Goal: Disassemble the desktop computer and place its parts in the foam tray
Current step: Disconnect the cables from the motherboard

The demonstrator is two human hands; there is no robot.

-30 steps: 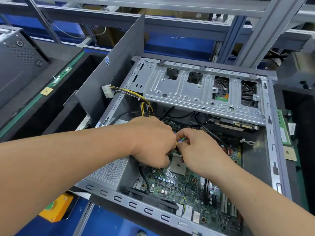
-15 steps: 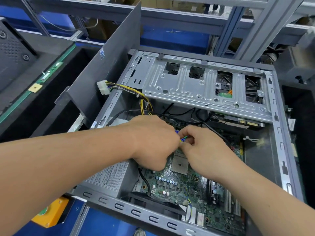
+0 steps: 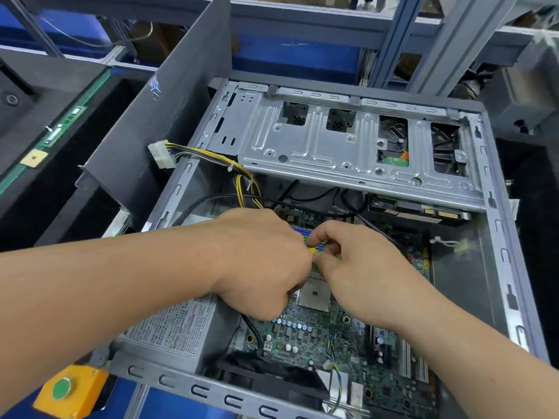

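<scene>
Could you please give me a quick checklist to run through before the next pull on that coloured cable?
1. Both hands on the coloured cable: left hand and right hand pinch it: ok.
2. Cable's plug free of the motherboard: hidden by the fingers: cannot tell.
3. White connector unplugged: hangs over the case edge: ok.
4. Drive cage removed: not ok.
5. Black cables clear of the hands: cannot tell.

Both hands stay together over the motherboard (image 3: pixel 305 337), but more of the coloured wire bundle (image 3: pixel 311 241) now shows between the left hand (image 3: pixel 260 261) and right hand (image 3: pixel 360 267), with a yellow bit exposed.
</scene>
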